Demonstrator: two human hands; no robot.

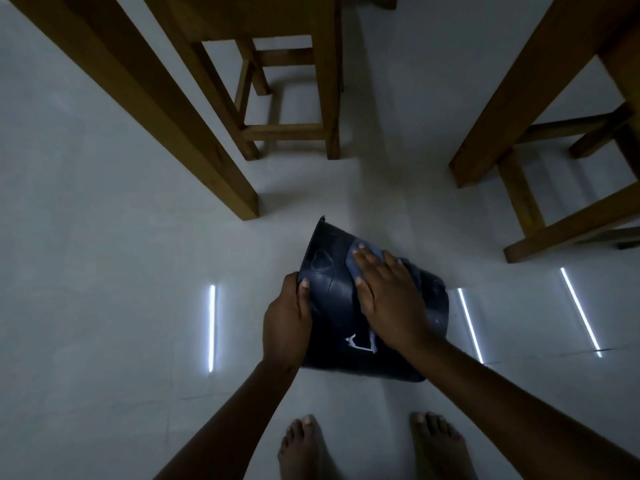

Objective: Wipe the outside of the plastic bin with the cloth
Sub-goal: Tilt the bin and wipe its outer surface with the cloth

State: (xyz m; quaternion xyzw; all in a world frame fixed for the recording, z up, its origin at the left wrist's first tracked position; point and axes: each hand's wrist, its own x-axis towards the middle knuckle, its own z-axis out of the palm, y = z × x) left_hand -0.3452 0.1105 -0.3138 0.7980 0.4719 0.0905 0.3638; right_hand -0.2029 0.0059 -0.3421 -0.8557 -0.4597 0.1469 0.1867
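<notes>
A dark plastic bin (332, 296) lies tilted on its side above the pale floor, its rim to the left and its base to the right. My left hand (285, 318) grips the rim, thumb on the outer wall. My right hand (384, 299) lies flat on the bin's upper side, pressing a blue-grey cloth (367, 252) against it. The cloth shows past my fingertips and beside my palm. A white torn label mark (362, 342) sits on the bin's wall near my right wrist.
Wooden table legs (180, 133) and a wooden stool (287, 98) stand beyond the bin on the left. More wooden furniture (540, 133) stands at the right. The glossy floor (104, 271) reflects light strips. My bare feet (304, 445) are at the bottom.
</notes>
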